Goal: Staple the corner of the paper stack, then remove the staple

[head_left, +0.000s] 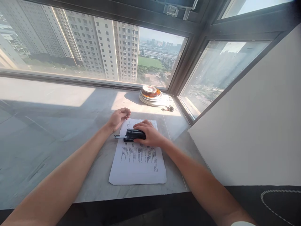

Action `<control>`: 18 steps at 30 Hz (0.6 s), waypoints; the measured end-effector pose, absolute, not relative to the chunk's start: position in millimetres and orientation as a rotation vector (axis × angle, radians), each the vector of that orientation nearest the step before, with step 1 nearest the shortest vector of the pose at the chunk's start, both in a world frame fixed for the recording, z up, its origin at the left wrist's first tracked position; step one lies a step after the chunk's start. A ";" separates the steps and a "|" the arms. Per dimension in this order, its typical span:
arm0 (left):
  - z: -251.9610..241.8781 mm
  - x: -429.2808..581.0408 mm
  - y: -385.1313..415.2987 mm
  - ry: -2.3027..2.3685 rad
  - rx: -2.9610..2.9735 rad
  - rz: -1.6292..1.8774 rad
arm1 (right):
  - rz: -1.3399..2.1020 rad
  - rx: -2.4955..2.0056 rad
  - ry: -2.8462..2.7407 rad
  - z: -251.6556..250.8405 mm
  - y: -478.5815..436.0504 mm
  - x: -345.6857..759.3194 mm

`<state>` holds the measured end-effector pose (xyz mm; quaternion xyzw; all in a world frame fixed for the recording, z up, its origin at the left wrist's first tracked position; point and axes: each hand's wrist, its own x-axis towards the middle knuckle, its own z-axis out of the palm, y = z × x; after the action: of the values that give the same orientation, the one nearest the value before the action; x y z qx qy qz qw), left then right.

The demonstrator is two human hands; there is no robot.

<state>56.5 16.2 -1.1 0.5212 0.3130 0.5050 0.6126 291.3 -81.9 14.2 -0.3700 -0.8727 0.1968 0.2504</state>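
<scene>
My right hand (150, 133) is wrapped around a black stapler (135, 134), which lies across the printed sheets of paper (138, 172). From the stapler's left end a silvery metal staple tray (119, 137) sticks out past the paper's left edge. My left hand (118, 119) is at the upper left edge of the sheets, apart from the stapler. Its fingers are curled together toward the thumb. Whatever they may hold is hidden or too small to make out.
A stack of plates (150, 95) stands by the window corner, with a bunch of keys (168, 108) beside it. The marble ledge (47, 150) runs along the window frame (94, 82). A white wall (254, 125) rises on the right. A cord (263, 197) hangs at lower right.
</scene>
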 end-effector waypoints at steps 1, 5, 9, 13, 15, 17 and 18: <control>-0.5 56.4 15.3 0.691 1.213 1.163 | 0.544 -0.994 -2.406 13.2 -83.1 289.4; 1.3 54.6 13.1 0.540 1.165 1.102 | 0.541 -0.954 -2.282 11.2 -87.6 287.1; 1.3 52.5 12.4 0.529 1.033 0.820 | 0.144 -0.911 -2.080 14.8 -86.8 296.7; -0.5 51.4 11.0 0.550 1.024 0.620 | -0.394 -0.967 -2.218 18.3 -79.7 306.2; -2.0 51.0 9.8 0.570 1.073 0.620 | -0.544 -0.994 -2.265 18.9 -76.7 306.3; -4.0 51.0 8.8 0.594 1.138 0.640 | -0.627 -1.011 -2.284 19.1 -75.2 304.2; -5.1 51.2 8.6 0.599 1.163 0.646 | -0.649 -1.016 -2.291 19.1 -75.0 302.9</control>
<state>51.2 8.6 -5.1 0.5311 0.2738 0.2953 0.7455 302.9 -75.0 19.1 -0.3775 -0.8515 -0.2411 0.2727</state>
